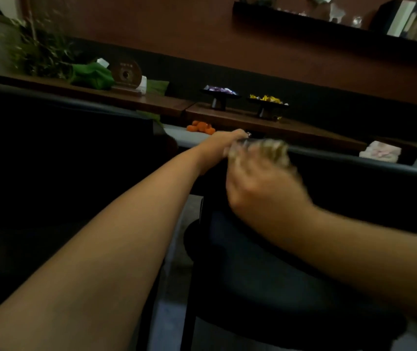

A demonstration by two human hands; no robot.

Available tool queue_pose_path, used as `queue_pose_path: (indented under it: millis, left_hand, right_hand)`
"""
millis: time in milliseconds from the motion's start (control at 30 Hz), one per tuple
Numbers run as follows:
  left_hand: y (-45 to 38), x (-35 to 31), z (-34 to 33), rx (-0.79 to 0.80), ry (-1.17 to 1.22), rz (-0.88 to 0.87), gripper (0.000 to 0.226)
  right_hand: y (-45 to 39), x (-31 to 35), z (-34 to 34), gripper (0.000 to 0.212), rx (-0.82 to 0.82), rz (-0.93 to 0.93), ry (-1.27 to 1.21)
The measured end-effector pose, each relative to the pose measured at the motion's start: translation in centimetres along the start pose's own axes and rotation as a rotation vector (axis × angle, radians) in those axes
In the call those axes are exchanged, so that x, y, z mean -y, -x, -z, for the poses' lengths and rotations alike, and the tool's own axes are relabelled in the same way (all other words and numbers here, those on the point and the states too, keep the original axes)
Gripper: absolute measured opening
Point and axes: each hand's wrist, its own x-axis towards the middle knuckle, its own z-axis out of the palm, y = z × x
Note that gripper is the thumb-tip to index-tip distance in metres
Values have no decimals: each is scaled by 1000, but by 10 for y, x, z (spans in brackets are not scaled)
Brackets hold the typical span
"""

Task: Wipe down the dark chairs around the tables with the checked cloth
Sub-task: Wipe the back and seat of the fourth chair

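A dark chair point(354, 188) with a curved backrest stands right of centre, its round seat point(265, 279) below. My left hand point(225, 141) grips the top rail of the backrest at its left end. My right hand point(260, 183) is blurred and holds the checked cloth point(265, 148) against the same rail, just right of the left hand. Most of the cloth is hidden under my fingers. A second dark chair point(62, 153) fills the left side.
Beyond the chairs runs a table edge point(184, 135) with orange items point(201, 127). A wooden ledge point(227, 115) carries two black stands of wrapped sweets point(218, 93), green cloth, a plant point(40, 51) and a round plaque. A pink object point(379, 151) lies at right.
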Motion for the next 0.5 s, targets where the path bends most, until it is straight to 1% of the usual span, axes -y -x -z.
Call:
queue_pose_path:
  millis: [33, 67, 100, 133, 167, 233, 267, 333, 367, 400, 433, 467, 500]
  left_hand:
    - [-5, 4, 2, -12, -22, -8, 45]
    - [-5, 4, 4, -51, -25, -15, 36]
    - [-5, 4, 10, -42, -50, -9, 27]
    - [-7, 2, 14, -10, -69, 2, 25]
    - [-11, 3, 18, 46, -83, 18, 25]
    - [-14, 4, 20, 89, -74, 48, 25]
    - [-20, 8, 22, 85, -62, 59, 32]
    - [-33, 18, 26, -18, -115, 82, 64]
    - [-31, 20, 27, -24, -120, 68, 66]
    - [-29, 18, 23, 5, -65, 83, 52]
    - [-26, 17, 21, 37, -32, 67, 36]
    - [-25, 16, 19, 41, -6, 56, 27]
    - [-25, 16, 18, 17, 9, 19, 24]
  right_hand:
    - [-8, -10, 6, 36, -66, -64, 4]
    - [-13, -15, 8, 40, -103, -90, 10]
    - [-14, -13, 6, 41, -118, -89, 32]
    - [-10, -4, -1, 41, -113, -67, 46]
    - [-2, 10, -12, 40, -71, -30, 45]
    - [18, 42, -37, 45, 30, 55, -21]
    - [28, 54, -48, 45, 90, 101, -47]
    - [33, 65, -53, 41, 235, 165, -96]
    - [30, 64, -50, 41, 235, 178, -128]
    - [26, 57, -42, 41, 229, 152, -143]
    - [18, 46, -32, 41, 174, 79, -150]
    - [7, 30, -18, 41, 89, -26, -144]
    - [0, 12, -12, 42, -34, -91, -106]
